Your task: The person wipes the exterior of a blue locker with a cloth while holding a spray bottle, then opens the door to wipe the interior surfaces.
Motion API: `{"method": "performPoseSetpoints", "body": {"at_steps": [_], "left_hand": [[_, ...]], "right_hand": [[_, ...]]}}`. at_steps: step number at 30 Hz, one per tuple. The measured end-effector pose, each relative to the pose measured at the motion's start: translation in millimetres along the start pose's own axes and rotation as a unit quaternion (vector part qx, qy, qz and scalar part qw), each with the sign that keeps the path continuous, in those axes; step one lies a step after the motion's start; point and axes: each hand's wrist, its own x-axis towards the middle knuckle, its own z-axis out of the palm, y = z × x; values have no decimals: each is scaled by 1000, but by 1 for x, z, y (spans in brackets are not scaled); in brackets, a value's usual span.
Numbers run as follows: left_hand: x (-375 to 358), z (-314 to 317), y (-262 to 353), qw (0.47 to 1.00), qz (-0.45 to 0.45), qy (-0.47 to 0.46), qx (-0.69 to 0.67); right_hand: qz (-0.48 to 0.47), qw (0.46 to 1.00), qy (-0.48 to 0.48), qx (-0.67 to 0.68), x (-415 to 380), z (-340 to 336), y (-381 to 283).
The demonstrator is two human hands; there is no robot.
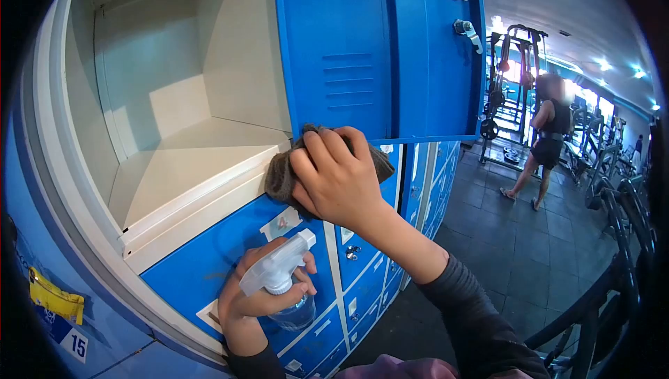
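A bank of blue lockers (233, 239) curves past a gym floor (481, 267), where a person in dark sportswear (550, 124) stands near the weight machines, well apart from the work at hand. One cream-lined compartment (150, 100) gapes beside its open blue door (341, 23), whose lower edge hangs just by the knuckles of the right hand (341, 180); should the door be bumped, it could swing in and pinch those fingers. That hand, fingers curled, grips a bunched dark cloth (282, 177) against the compartment's front ledge (209, 201), at the corner nearest the door, where the fabric could snag on the metal edge if dragged hard. Below, the left hand (251, 302) is closed around a clear spray bottle (275, 267), held tilted in front of the locker fronts with its nozzle toward the right wrist; an accidental squeeze could wet the wrist, and a grip loosened while attention rests on the cloth could let the bottle drop. Smallest in the scene, a metal latch (468, 30) juts from the door, a likely catch for a passing sleeve
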Motion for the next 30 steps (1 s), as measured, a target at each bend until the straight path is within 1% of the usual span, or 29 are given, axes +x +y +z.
{"method": "performPoseSetpoints", "body": {"at_steps": [1,2,5,7,9,11,13,14,17,19,21,22,25,26,30], "left_hand": [[-1,0,0,1000,-2,11,-9],[-1,0,-1,1000,0,8,-1],[0,-2,-1,1000,2,-6,26],[-1,-4,1,998,-1,-16,53],[-1,-4,-1,998,34,-24,39],[-1,-5,-5,998,53,-31,26],[-2,-7,-9,998,47,-38,13],[-2,-6,-11,998,59,-37,6],[-1,-4,-11,998,55,-31,7],[-1,-4,-7,999,38,-29,19],[0,-3,-6,999,29,-24,19],[0,-3,-7,999,28,-17,16],[0,-2,1,999,6,-10,32],[1,-1,3,999,-4,-10,42],[-2,0,0,1000,7,8,23]], "right_hand": [[2,1000,-14,-5,1,-1,0],[10,1000,5,22,0,-2,4],[31,998,-22,42,-4,-15,21],[47,998,-42,9,-8,-29,31],[64,996,-48,-36,-18,-44,47],[51,997,-43,-35,-26,-57,57],[63,995,-37,-69,-21,-50,47],[70,993,-36,-88,-19,-46,41],[55,998,-29,-10,-7,-28,23],[19,1000,-3,24,-1,-7,3],[20,1000,8,-2,2,5,-2],[29,999,-12,22,2,1,0],[20,999,-16,34,-2,-9,11],[20,998,-39,41,-4,-13,17],[35,996,-76,34,-15,-35,42]]}}
